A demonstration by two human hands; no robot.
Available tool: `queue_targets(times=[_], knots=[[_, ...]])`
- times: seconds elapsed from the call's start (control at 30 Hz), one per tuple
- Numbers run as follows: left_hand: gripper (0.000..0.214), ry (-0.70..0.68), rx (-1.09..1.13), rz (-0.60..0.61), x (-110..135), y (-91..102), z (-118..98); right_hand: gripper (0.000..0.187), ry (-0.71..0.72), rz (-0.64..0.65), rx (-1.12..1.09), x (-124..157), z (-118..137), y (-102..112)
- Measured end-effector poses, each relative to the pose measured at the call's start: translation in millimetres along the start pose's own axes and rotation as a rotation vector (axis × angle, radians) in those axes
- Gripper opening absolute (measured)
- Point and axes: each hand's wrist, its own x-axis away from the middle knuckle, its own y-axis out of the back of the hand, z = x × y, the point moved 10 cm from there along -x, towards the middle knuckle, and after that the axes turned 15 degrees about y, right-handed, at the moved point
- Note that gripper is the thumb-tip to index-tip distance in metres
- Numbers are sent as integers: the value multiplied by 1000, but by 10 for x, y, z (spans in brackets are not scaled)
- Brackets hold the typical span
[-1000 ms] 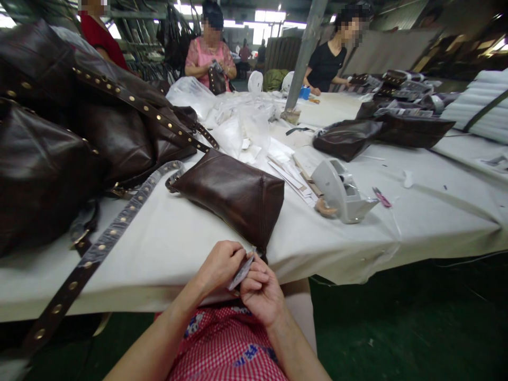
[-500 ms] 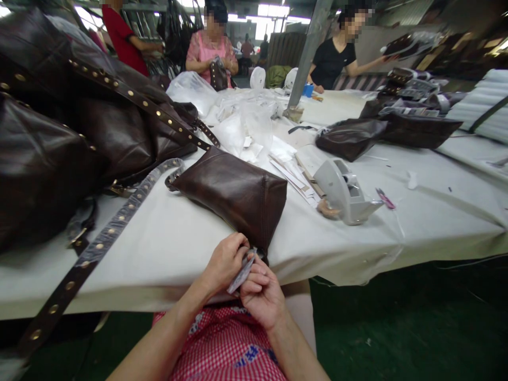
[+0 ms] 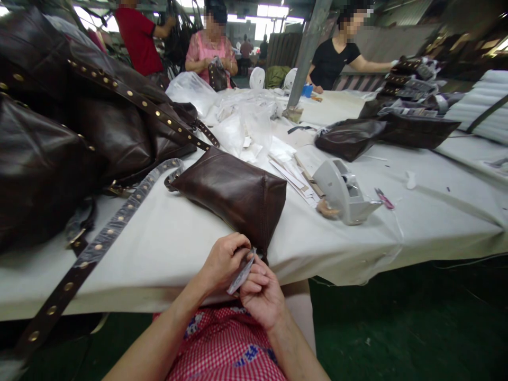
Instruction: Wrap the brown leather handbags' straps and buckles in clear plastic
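Observation:
A dark brown leather bag [image 3: 238, 193] lies on its side on the white-covered table, its near corner reaching my hands. Between my hands, at the table's front edge, is a short greyish strip in shiny plastic film [image 3: 241, 276]; it looks like part of a wrapped strap, but its upper end is hidden. My left hand [image 3: 226, 259] is closed, fingers curled at the top of the strip beside the bag's corner. My right hand [image 3: 262, 296] pinches the strip from the other side, palm turned up. A studded strap [image 3: 105, 238], partly film-wrapped, runs down over the edge at left.
Brown bags [image 3: 115, 132] are heaped at left. A grey tape dispenser [image 3: 343, 193], card strips [image 3: 291, 177] and pink-handled snips [image 3: 384, 199] lie right of the bag. Plastic bags [image 3: 238, 116] and a metal post [image 3: 309, 58] stand behind. Several people work across the table.
My hands stay almost in place, the left wrist shifting slightly. Across the table, the person in black has lowered a wrapped item onto the pile at right. The person in red has moved right.

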Motion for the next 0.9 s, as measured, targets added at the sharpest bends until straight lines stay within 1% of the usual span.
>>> queue_targets(times=[0.17,0.27,0.37,0.47,0.53,0.63,0.77,0.9], knots=[[15,-54,-103,-5,4,-68,6,20,0,-26,-3,4,-3,11],[14,-21,-161,5,0,-93,64,21,-2,-60,-30,9,-6,19],[14,21,-104,1,5,-53,94,20,-1,-84,-54,11,-5,25],[13,0,-62,33,17,-60,54,19,0,-94,-65,12,-4,28],[13,-17,-82,37,15,-78,35,21,7,-96,-46,10,1,31],[14,-14,-126,9,-4,-93,48,23,22,-112,-9,6,9,35],[14,25,-143,25,-26,-112,85,23,46,-208,6,11,9,52],[15,114,-39,124,-51,-123,124,26,105,-355,38,32,12,91]])
